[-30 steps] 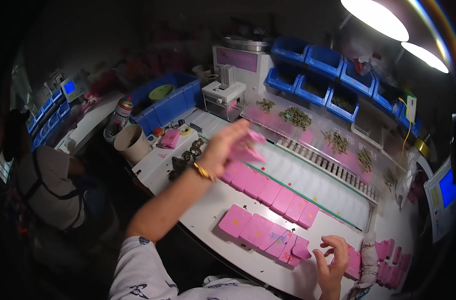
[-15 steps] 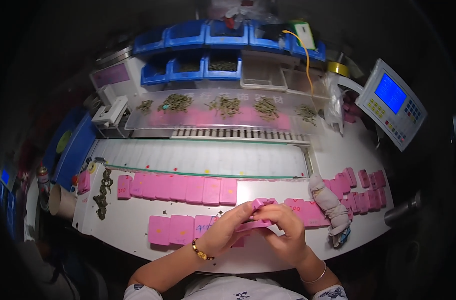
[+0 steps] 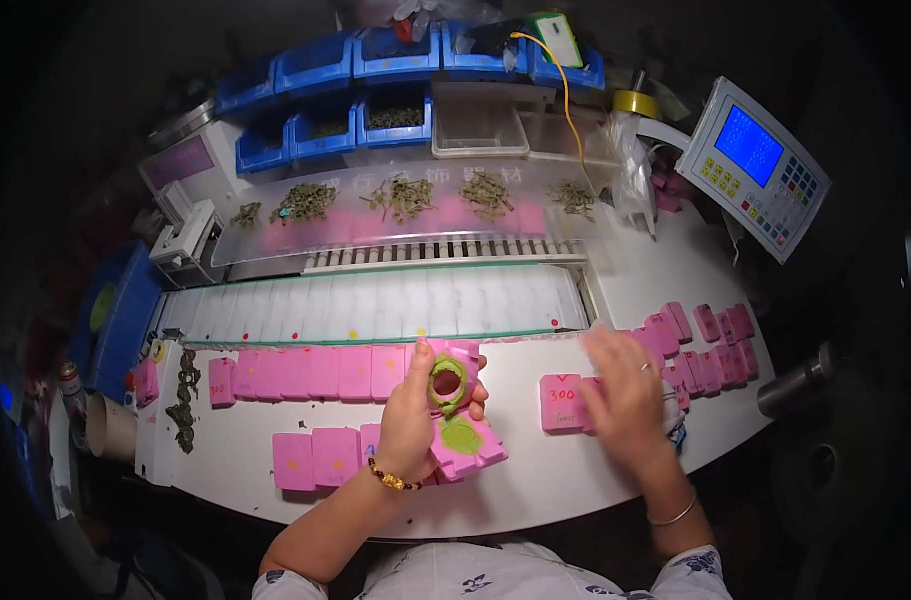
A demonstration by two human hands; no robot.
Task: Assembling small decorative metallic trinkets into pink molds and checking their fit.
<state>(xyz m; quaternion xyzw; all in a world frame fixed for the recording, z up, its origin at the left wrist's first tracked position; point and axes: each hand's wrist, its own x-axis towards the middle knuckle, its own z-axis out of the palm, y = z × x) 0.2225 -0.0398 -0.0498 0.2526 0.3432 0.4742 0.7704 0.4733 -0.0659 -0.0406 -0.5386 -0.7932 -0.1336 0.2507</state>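
Observation:
My left hand [image 3: 413,415] holds an opened pink rubber mould [image 3: 458,412] above the front of the white bench [image 3: 536,480]. A green ring [image 3: 448,381] sits in the raised half, and a round green patch [image 3: 462,438] shows on the lower half. My right hand [image 3: 624,383] hovers blurred, fingers spread, over a pink block [image 3: 562,402] with handwriting, beside a heap of pink moulds [image 3: 698,345] at the right. A row of pink moulds [image 3: 311,373] lies left of my left hand, and a shorter row [image 3: 319,456] sits nearer the bench's front edge.
A white conveyor belt [image 3: 376,305] runs behind the moulds. Piles of green wax parts [image 3: 406,195] lie on a clear shelf, with blue bins [image 3: 361,60] behind. A control panel with a blue screen [image 3: 756,165] stands at the right. A green wax cluster [image 3: 187,400] lies at left.
The mould that both hands held closed now lies open in my left hand, showing the green ring. My right hand has let go and moved right over the heap of pink moulds.

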